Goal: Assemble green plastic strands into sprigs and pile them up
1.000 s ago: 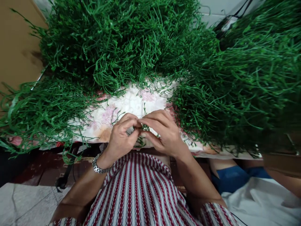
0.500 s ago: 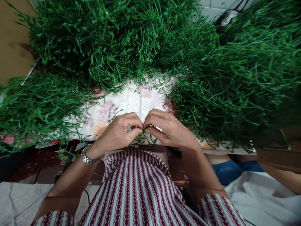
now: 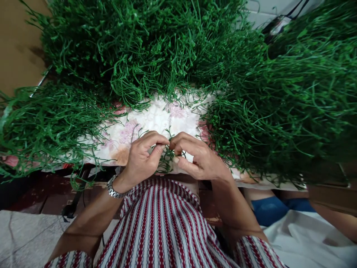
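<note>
Both hands meet low over the floral cloth [image 3: 158, 117], near its front edge. My left hand [image 3: 145, 154], with a metal watch on its wrist, pinches thumb and index finger on a thin green stem; the exact contact is partly hidden. My right hand [image 3: 195, 154] is close beside it, fingers curled, thumb held apart from the fingertips. Its index fingertip is by the left fingertips. Several thin, curly green stems [image 3: 166, 162] lie between and below the hands. Some strands show through the gap in the right hand.
Large heaps of thin green stems stand at the back [image 3: 139, 44], on the right [image 3: 279, 111] and on the left [image 3: 52, 126]. Another person's knee in blue [image 3: 269, 210] is at the lower right. A dark strapped object [image 3: 276, 28] sits behind the heaps.
The right thumb has moved away from its fingertips, leaving a wider gap. My left hand has turned slightly more upright. More green strands show between the hands. The view has shifted slightly.
</note>
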The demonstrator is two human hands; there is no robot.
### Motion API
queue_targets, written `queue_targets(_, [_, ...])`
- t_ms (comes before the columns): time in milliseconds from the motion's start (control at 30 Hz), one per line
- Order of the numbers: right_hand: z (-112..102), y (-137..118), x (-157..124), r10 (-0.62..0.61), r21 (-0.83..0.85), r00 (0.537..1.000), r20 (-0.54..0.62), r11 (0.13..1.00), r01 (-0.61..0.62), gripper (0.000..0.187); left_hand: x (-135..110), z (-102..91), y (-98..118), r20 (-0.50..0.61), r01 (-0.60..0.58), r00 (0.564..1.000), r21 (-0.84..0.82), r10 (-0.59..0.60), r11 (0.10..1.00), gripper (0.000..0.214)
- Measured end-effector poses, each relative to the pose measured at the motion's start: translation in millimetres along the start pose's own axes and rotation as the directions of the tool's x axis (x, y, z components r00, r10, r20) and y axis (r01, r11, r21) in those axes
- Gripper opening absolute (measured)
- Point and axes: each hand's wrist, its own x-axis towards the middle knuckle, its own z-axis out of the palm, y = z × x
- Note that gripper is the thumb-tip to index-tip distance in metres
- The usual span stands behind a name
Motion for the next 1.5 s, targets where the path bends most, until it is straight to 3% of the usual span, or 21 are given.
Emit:
queue_targets(100, [3.2,-0.6,-0.9,0.018,-0.07,1.0,-0.023,0.997,-0.02,0.003,-4.8,3.5,-2.0,-0.003,-0.071,0.997,0.002,0.071,0.997,0.021])
queue_targets(233, [12.8,-2.3,-4.2,0.039,-0.278,0.993,-0.108,0.958,-0.068,0.005,-11.3,6.4,-8.7,0.024,-0.127,0.992,0.141,0.125,0.982,0.029])
queue_targets(400, [22.1,-3.0,-5.9,0.008,-0.42,0.976,-0.217,0.902,-0.101,0.007,-7.5,0.8,-9.5,0.242,-0.188,0.963,0.296,0.117,0.937,0.019])
queue_targets(533, [18.7,-1.7,-7.6,0.017,-0.428,0.981,-0.193,0.898,-0.099,0.005,-0.1,-7.1,-7.3,0.293,-0.268,0.941,0.346,0.168,0.899,0.013])
queue_targets(733, [12.7,2.2,-11.2,0.09,-0.406,0.996,0.013,0.91,-0.077,0.008,3.5,-12.4,-3.1,0.406,-0.372,0.89,0.387,0.206,0.844,0.017])
queue_targets(1000, [15.6,5.0,-12.2,0.07,-0.392,0.997,0.024,0.918,-0.055,0.009,1.2,-7.5,-4.0,0.399,-0.389,0.893,0.456,0.206,0.801,0.016])
queue_targets(1233, [13.8,9.2,-15.3,0.024,-0.384,0.997,0.073,0.923,0.006,0.015,-0.1,-9.1,-7.1,0.418,-0.477,0.863,0.485,0.284,0.733,0.022])
queue_targets(1500, [8.0,15.1,-17.7,-0.068,-0.132,0.989,0.129,0.988,0.085,0.022,-3.5,-11.5,-3.6,0.507,-0.53,0.802,0.362,0.315,0.767,0.024])
